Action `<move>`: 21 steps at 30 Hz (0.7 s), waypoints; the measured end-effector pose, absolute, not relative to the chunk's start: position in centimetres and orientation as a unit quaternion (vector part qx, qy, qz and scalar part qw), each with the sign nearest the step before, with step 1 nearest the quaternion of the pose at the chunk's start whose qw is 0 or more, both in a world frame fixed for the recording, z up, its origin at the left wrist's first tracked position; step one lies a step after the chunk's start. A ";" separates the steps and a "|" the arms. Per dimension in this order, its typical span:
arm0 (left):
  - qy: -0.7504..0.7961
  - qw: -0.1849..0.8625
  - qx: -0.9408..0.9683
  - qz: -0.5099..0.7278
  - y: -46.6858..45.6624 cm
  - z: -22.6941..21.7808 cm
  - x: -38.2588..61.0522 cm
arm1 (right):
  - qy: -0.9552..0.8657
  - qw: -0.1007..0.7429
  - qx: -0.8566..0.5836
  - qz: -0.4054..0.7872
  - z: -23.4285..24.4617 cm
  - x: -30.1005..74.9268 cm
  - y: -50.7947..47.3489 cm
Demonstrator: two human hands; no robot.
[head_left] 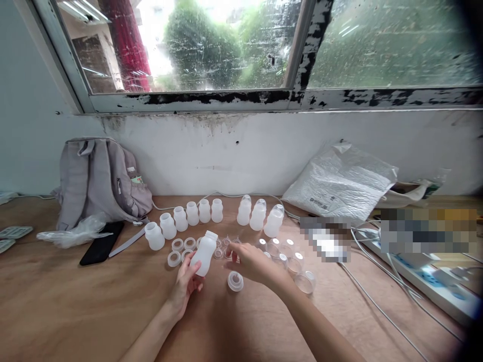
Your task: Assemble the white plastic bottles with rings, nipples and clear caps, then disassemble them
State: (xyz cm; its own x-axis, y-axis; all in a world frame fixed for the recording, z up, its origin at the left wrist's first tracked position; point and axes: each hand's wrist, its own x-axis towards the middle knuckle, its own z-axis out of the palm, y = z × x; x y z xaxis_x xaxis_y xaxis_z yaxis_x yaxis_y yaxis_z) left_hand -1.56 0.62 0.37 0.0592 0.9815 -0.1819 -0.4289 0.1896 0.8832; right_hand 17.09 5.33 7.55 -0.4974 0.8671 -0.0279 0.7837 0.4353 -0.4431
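My left hand (185, 285) is closed around the base of a small white plastic bottle (205, 252), holding it tilted just above the wooden table (75, 301). My right hand (252, 262) reaches to the small clear parts (225, 247) lying beside the bottle, fingers curled over them; whether it grips one is hidden. A white screw collar (235, 281) lies on the table just below my right hand. Behind stands a curved row of open white bottles (180, 219) and three capped ones (258, 214).
White rings (177, 246) lie left of the held bottle, clear domed caps (305, 281) to the right. A grey backpack (98, 182), a black phone (101, 243) and crumpled plastic sit at left. A plastic bag (339, 181), cables and a power strip (426, 279) occupy the right.
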 end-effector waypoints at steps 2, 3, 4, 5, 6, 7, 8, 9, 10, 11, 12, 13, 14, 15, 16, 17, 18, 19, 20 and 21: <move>0.434 0.633 0.353 0.535 0.6 0.4 -1.5 | -0.817 0.187 -0.515 0.179 7.6 16.8 5.4; 0.443 0.624 0.365 0.531 0.5 0.5 -1.4 | -0.805 0.218 -0.525 0.167 7.5 16.6 5.4; 0.451 0.613 0.379 0.527 0.5 0.5 -1.3 | -0.797 0.239 -0.531 0.160 7.4 16.4 5.5; 0.460 0.599 0.394 0.523 0.5 0.5 -1.2 | -0.791 0.248 -0.537 0.156 7.2 16.3 5.6; 0.468 0.583 0.411 0.521 0.4 0.5 -1.2 | -0.787 0.249 -0.542 0.156 7.1 16.2 5.7; 0.474 0.566 0.428 0.522 0.4 0.5 -1.1 | -0.783 0.247 -0.548 0.159 7.0 16.2 5.8; 0.476 0.548 0.446 0.524 0.4 0.4 -1.0 | -0.780 0.246 -0.552 0.164 6.9 16.2 5.8; 0.475 0.532 0.463 0.527 0.4 0.3 -1.0 | -0.776 0.246 -0.554 0.172 6.9 16.2 5.9; 0.471 0.519 0.479 0.528 0.4 0.1 -0.9 | -0.774 0.248 -0.553 0.183 6.9 16.3 5.9; 0.465 0.510 0.495 0.528 0.4 -0.1 -0.8 | -0.773 0.252 -0.549 0.195 7.0 16.3 5.9; 0.461 0.503 0.508 0.526 0.4 -0.2 -0.8 | -0.772 0.258 -0.542 0.208 7.1 16.3 5.9; 0.459 0.497 0.518 0.524 0.4 -0.4 -0.7 | -0.772 0.266 -0.535 0.218 7.2 16.4 5.9; 0.462 0.488 0.524 0.523 0.4 -0.6 -0.7 | -0.772 0.277 -0.526 0.224 7.4 16.5 5.8; 0.468 0.476 0.527 0.525 0.3 -0.8 -0.6 | -0.770 0.292 -0.519 0.228 7.5 16.6 5.8; 0.479 0.460 0.528 0.529 0.3 -0.9 -0.5 | -0.768 0.308 -0.515 0.226 7.6 16.7 5.9; 0.490 0.443 0.529 0.533 0.3 -1.0 -0.5 | -0.763 0.324 -0.515 0.216 7.6 16.9 6.0; 0.501 0.425 0.533 0.534 0.3 -1.0 -0.4 | -0.757 0.338 -0.523 0.198 7.7 17.1 6.3; 0.509 0.409 0.538 0.533 0.3 -1.0 -0.4 | -0.751 0.348 -0.535 0.170 7.7 17.3 6.7; 0.514 0.397 0.545 0.531 0.2 -1.0 -0.4 | -0.744 0.353 -0.551 0.137 7.8 17.5 7.2; 0.515 0.389 0.550 0.530 0.2 -0.9 -0.4 | -0.737 0.351 -0.568 0.103 7.8 17.6 7.9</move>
